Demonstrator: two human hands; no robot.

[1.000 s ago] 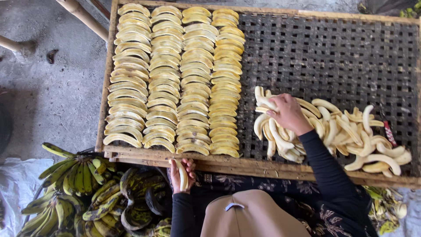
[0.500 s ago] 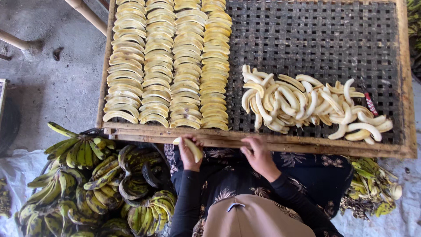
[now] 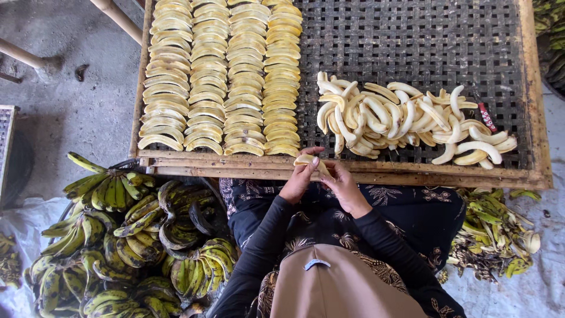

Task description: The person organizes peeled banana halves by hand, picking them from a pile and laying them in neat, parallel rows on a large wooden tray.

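- Peeled banana (image 3: 312, 161): pale, curved, held over the near wooden rail of the drying tray (image 3: 353, 175), lower centre of the frame, just right of the last laid row.
- Left hand (image 3: 298, 179): fingers closed around the banana from the left, thumb side up. Right hand (image 3: 343, 188): fingertips pinched on the fruit's right end. Both hands grip the same piece.
- Judgement on handling: soft flesh, so a light two-point hold looks right; pressure near the ends rather than mid-curve should avoid a snap. Keeping it over the rail means a dropped bit lands on the tray, not on the lap.
- Tray: wooden frame with dark woven lattice bottom, fills the upper half of the frame.
- Contents, upper left: four columns of flat yellow banana slices (image 3: 220, 76), overlapped tightly like scales, curves all facing the same way.
- Contents, centre right: loose heap of whole peeled bananas (image 3: 406, 121), whiter than the slices, unsorted. A small red-handled object (image 3: 485, 116) lies at the heap's right edge; kind cannot be told.
- Lattice above the heap is bare.
- Lower left: bunches of green unpeeled bananas (image 3: 123, 235) on the ground.
- Lower right: pile of discarded peels (image 3: 494, 232).
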